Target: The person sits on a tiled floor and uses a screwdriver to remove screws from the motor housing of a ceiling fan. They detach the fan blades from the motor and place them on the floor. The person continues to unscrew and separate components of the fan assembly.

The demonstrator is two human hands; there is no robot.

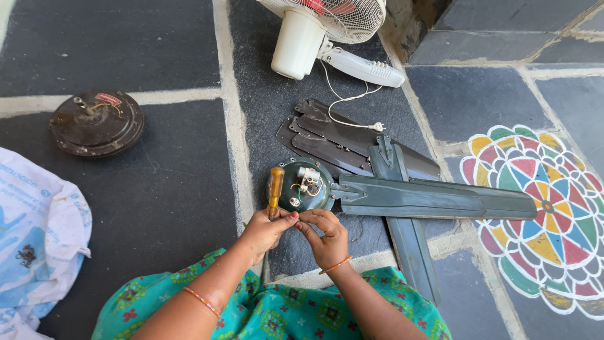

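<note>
The ceiling fan motor point(306, 184) lies on the stone floor point(157, 208) just ahead of the person's knees, its top cover off so the small white part and thin wires inside show. Two dark blades point(434, 200) are attached to it, one running right, one toward the lower right. By this look the opening-up is done and the work inside seems under way, not finished. The left hand point(267, 230) grips an orange-handled screwdriver point(275, 189), handle up. The right hand point(324, 236) is curled, fingertips pinched beside the left; what it pinches is too small to tell. A pile of loose blades point(333, 141) lies behind the motor, a white table fan point(314, 31) with its cord beyond. A second brown motor housing point(96, 123) sits well apart at left, a white sack point(38, 233) at the left edge. Bare floor lies between these; the blades crowd the right.
</note>
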